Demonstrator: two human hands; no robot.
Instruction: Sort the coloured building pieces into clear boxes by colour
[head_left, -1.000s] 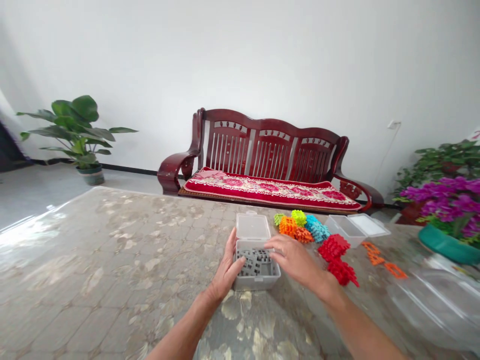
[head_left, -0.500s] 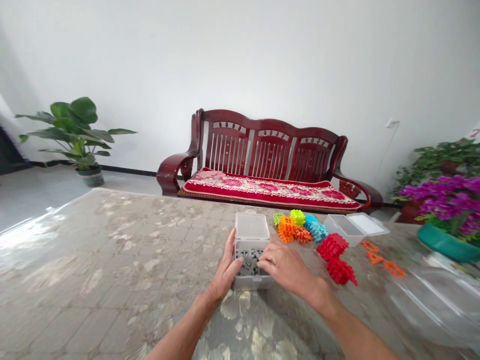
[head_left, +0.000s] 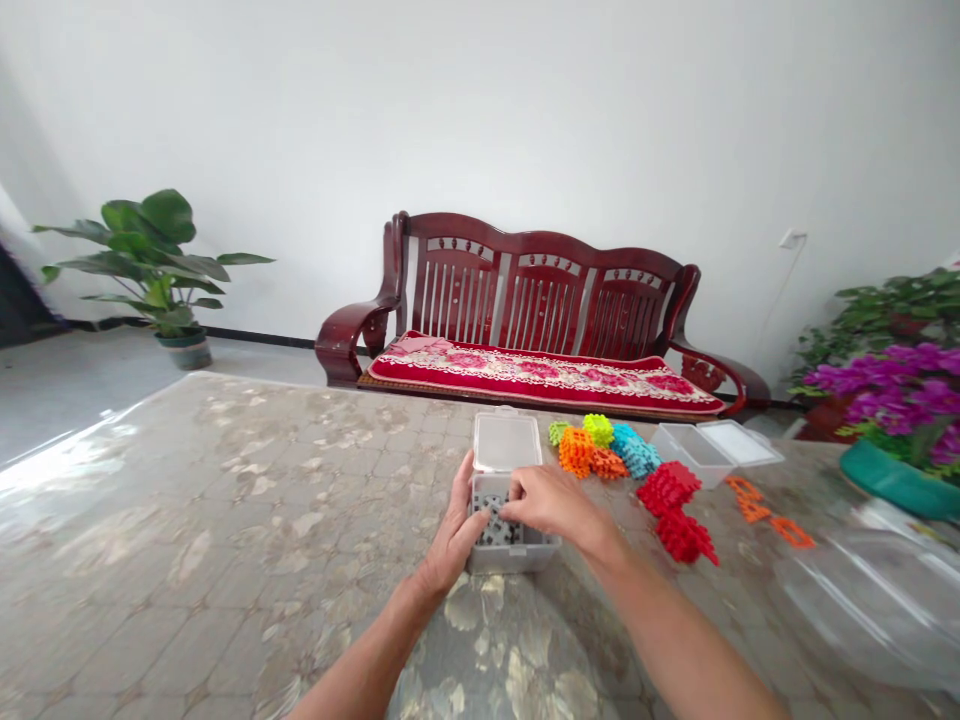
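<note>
Tablecloth, floral with a tile-like grid, lay under the clear plastic box. The left hand, part open, held the box's left side, its thumb over the rim. The right hand, fingers curled, dipped inside among notched grey pieces; whether it pinched one, I could not tell. Behind rose the frosted lid; farther off, a glossy, slatted wooden sofa.
</note>
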